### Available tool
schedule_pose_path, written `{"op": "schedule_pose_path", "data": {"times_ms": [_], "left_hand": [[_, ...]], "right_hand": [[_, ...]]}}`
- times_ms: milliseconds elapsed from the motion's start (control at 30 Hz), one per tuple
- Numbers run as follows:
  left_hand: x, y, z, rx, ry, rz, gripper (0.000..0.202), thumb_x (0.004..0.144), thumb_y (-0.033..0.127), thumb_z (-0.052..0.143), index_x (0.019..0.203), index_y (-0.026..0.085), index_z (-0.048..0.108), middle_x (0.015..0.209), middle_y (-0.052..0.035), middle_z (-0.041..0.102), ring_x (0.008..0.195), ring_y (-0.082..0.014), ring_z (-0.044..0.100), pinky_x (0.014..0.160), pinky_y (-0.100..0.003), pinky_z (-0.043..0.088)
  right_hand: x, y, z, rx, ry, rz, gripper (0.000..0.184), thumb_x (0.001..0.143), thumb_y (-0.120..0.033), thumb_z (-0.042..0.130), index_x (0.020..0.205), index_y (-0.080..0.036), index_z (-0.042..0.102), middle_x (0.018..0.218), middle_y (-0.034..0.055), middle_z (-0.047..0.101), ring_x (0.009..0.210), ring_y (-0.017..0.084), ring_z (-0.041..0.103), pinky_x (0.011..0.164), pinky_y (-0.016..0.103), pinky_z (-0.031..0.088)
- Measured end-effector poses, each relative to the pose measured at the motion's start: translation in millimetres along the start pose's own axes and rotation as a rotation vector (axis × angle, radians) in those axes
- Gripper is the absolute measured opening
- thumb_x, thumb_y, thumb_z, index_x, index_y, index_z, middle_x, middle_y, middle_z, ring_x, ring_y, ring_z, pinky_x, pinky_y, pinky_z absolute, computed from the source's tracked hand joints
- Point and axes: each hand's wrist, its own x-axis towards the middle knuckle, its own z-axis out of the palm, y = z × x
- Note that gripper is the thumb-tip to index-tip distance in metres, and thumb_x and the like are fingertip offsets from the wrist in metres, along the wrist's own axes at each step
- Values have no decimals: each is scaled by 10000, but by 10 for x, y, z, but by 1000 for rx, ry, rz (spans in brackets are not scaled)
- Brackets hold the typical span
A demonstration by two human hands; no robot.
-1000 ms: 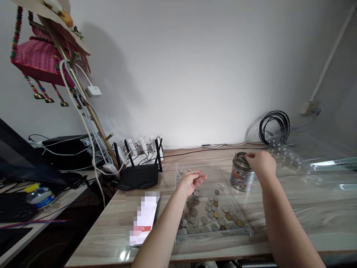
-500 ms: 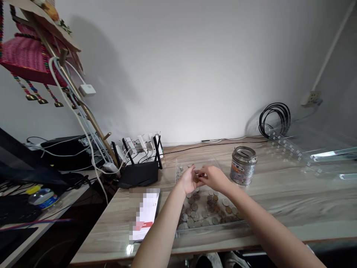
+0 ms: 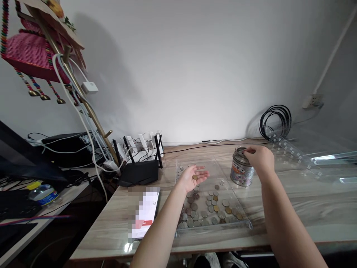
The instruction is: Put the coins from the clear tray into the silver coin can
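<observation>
One brassy coin (image 3: 195, 177) lies loose on the upturned palm of the left hand (image 3: 188, 180), whose grip is spread apart over the clear tray (image 3: 208, 166). Nothing closes round that coin, so a tilt of the wrist could send it sliding off among the scattered coins (image 3: 193, 207) below. The right hand (image 3: 261, 158) has its fingertips bunched at the top of the tin (image 3: 241, 172); they hide what lies between them, so I cannot tell whether that grip is clamped on anything. A coin let go off-line there would probably skid over the rim onto the worktop (image 3: 295, 208), and a sideways push might rock the tin. The tin stands just beside the tray's right edge, upright, long axis vertical, top facing up, its printed label turned towards the viewer and slightly left.
</observation>
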Motion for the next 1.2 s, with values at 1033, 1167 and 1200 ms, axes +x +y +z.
{"op": "schedule_pose_path", "data": {"times_ms": [1033, 1167, 1200], "left_hand": [[37, -119, 59, 571, 224, 276, 377, 760, 443, 412, 965, 165, 564, 914, -97, 595, 850, -201, 542, 708, -289, 395], [17, -159, 51, 1086, 206, 302, 306, 760, 346, 436, 970, 182, 586, 1030, -68, 579, 935, -188, 511, 772, -263, 377], [-8, -159, 58, 1165, 154, 281, 329, 773, 354, 411, 1004, 187, 574, 1062, -61, 568, 946, -183, 508, 768, -258, 380]], "right_hand": [[-250, -401, -96, 28, 157, -138, 280, 755, -336, 411, 794, -188, 646, 803, 79, 612, 778, 194, 507, 615, 277, 336], [-11, -21, -141, -145, -79, 144, 296, 666, -418, 476, 766, -218, 670, 740, 94, 602, 686, 232, 509, 512, 296, 316], [9, 23, -129, -156, -133, 161, 297, 652, -426, 482, 768, -230, 672, 737, 94, 600, 679, 237, 509, 504, 297, 314]]}}
